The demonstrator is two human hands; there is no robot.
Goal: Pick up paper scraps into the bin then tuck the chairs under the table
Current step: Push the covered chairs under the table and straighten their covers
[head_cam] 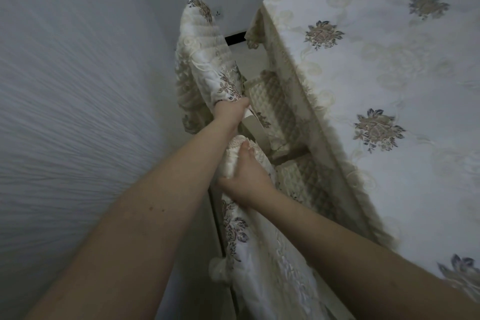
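My left hand [230, 111] gripped the far chair [205, 60] by its covered backrest, fingers curled round the edge; my right hand [244, 182] clutched the near chair [249, 254] (both seats partly under the cloth-draped surface [389, 73]).

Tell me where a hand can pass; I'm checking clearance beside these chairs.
Free: the bare floor left of both chair backs. Crowded: between the far chair back, gripped by the left hand, the near chair back under the right hand, and the tablecloth edge, quilted seats fill the gap.
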